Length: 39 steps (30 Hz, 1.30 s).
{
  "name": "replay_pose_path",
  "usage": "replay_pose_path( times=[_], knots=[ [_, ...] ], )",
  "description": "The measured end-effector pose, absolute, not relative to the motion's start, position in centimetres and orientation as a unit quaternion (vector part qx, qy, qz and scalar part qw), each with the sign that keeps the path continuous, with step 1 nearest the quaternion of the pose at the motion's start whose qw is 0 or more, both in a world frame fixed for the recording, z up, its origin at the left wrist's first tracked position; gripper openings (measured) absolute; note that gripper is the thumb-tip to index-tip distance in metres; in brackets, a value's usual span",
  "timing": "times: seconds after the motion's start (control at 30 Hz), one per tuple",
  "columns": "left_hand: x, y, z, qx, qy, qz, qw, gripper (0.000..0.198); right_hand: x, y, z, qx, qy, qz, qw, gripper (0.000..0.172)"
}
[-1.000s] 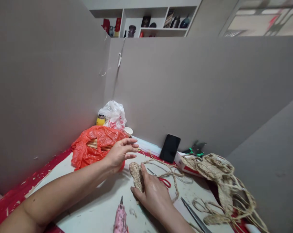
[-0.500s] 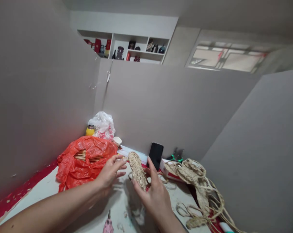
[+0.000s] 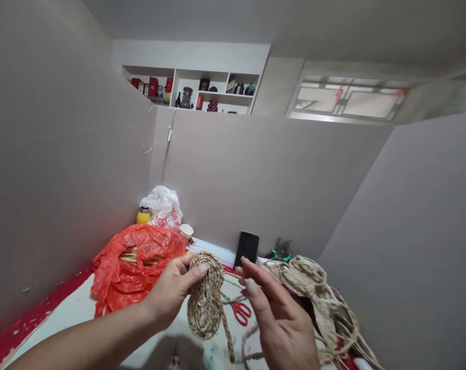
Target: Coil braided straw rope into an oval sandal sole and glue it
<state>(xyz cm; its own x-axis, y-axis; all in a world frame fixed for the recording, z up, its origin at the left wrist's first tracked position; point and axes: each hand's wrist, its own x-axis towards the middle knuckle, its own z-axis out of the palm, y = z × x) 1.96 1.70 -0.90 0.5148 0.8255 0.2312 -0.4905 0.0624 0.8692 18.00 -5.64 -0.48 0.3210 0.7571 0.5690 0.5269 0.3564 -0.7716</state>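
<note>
My left hand (image 3: 171, 288) grips a braided straw sole (image 3: 205, 303), thumb on its face and fingers behind it. The sole is a long oval coil of plaited cord, held up in front of me. From its right side a loose tail of braided cord (image 3: 227, 329) hangs down. To the right of the sole, my right hand (image 3: 281, 313) is raised with thumb and fingers apart, near a stretch of the cord; nothing shows gripped in it. Red-handled scissors (image 3: 240, 312) lie on the table between the hands, partly hidden by the cord.
A red plastic bag (image 3: 140, 272) of straw-coloured pieces lies left. Behind it are a white bag (image 3: 163, 205), a yellow jar (image 3: 143, 216) and a paper cup (image 3: 186, 230). A phone (image 3: 247, 247) leans at the back, near green-handled pliers (image 3: 281, 251). Braided cord (image 3: 314, 282) is heaped right.
The sole has passed from my right hand to my left and now shows its broad face. My right hand has let go and moved right. The scissors have come into view.
</note>
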Motion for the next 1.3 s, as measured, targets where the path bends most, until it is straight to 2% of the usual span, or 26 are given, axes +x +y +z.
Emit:
replay_pose_path(
  times=[0.2, 0.73, 0.93, 1.03, 1.1, 1.3],
  knots=[
    [1.8, -0.3, -0.6, 0.548, 0.143, 0.428, 0.705, 0.020, 16.2, -5.9, 0.0, -0.532, -0.548, 0.273, 0.585, 0.055],
    [2.3, -1.8, -1.6, 0.568, 0.136, 0.422, 0.694, 0.023, 15.0, -5.9, -1.5, -0.470, -0.499, 0.393, 0.613, 0.052],
    [2.5, -1.4, -1.4, 0.563, 0.146, 0.429, 0.692, 0.023, 15.4, -5.1, -2.2, -0.458, -0.529, 0.377, 0.607, 0.055],
    [2.3, -0.8, -1.0, 0.536, 0.154, 0.442, 0.702, 0.022, 16.1, -4.6, -2.2, -0.413, -0.519, 0.365, 0.653, 0.055],
    [2.0, -0.4, -0.7, 0.514, 0.151, 0.459, 0.709, 0.022, 16.5, -4.6, -2.0, -0.424, -0.507, 0.343, 0.667, 0.050],
    [1.3, 0.4, 0.0, 0.480, 0.167, 0.492, 0.707, 0.017, 16.0, -5.1, -2.2, -0.500, -0.532, 0.258, 0.633, 0.031]
  ],
)
